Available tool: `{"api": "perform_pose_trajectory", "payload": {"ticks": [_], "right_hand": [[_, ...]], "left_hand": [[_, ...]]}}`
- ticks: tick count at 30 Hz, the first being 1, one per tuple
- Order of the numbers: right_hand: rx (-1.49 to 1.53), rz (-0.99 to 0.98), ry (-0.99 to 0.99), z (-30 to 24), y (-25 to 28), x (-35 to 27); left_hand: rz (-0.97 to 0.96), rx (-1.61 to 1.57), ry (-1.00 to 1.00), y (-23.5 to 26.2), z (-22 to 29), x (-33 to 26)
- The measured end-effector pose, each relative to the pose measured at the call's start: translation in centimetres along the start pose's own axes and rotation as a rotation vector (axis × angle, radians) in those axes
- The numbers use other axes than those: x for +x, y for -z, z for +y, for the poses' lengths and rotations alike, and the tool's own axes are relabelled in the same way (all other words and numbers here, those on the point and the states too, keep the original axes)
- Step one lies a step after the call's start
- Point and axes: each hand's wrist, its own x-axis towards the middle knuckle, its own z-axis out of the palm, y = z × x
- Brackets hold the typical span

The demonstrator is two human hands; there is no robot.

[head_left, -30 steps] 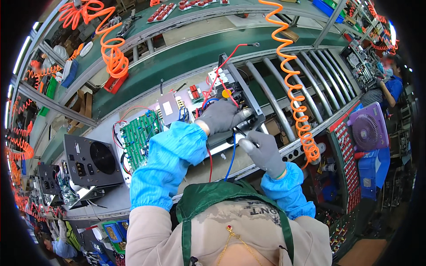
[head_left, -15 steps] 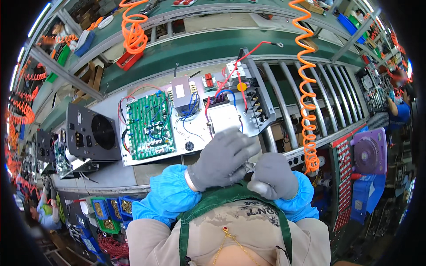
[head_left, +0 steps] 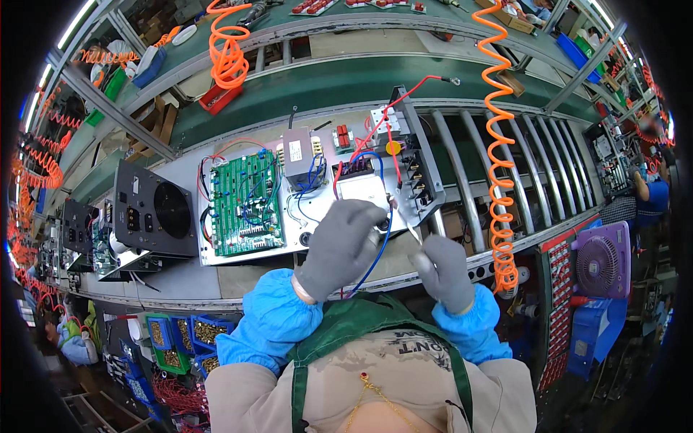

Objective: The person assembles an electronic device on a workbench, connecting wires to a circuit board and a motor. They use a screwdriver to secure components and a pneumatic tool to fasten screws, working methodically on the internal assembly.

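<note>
An open electronics chassis [head_left: 292,249] lies on the bench before me, with a green circuit board [head_left: 234,209], a transformer [head_left: 297,155] and a white rectangular part [head_left: 361,193] on it. My left hand [head_left: 343,245], in a grey glove, curls its fingers at a blue wire [head_left: 374,265] beside the white part; the wire hangs over the chassis's near edge. My right hand [head_left: 444,270], gloved too, is closed on a thin pale strip [head_left: 413,233] that points at the chassis. Its kind is too small to tell. A red wire [head_left: 410,88] rises at the back.
Metal rollers [head_left: 462,180] run to the right. Coiled orange hoses [head_left: 498,144] hang down. Black-panelled units [head_left: 148,216] stand at left. Blue bins of small brass-coloured parts [head_left: 209,332] sit lower left; a purple fan [head_left: 603,260] stands at right. Other people work at both sides.
My hands have moved apart: the left is back to the left, the right a little to the right. The blue wire now hangs toward me, and the pale strip shows in my right hand.
</note>
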Motion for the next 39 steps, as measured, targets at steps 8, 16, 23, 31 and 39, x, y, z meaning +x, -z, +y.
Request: {"api": "perform_pose_trajectory", "payload": {"ticks": [8,16,23,31,39], "right_hand": [[0.367,0.159,-0.307,-2.9,1.6,0.5],[0.260,0.278,-0.259,-0.1,-1.2,-0.8],[-0.090,-0.239,-0.259,-1.9,2.0,-1.2],[0.633,0.032,-0.608,-3.9,3.9,-0.3],[-0.106,0.214,-0.153,-1.0,0.3,5.9]], "left_hand": [[-0.452,-0.687,0.297,-4.1,3.4,-1.2],[-0.579,-0.594,0.335,-4.7,2.2,-1.1],[-0.353,-1.050,0.739,-1.8,1.6,0.2],[-0.266,-1.329,0.919,-3.0,1.3,-0.5],[-0.056,-0.320,0.458,-2.9,-0.9,-2.6]]}}
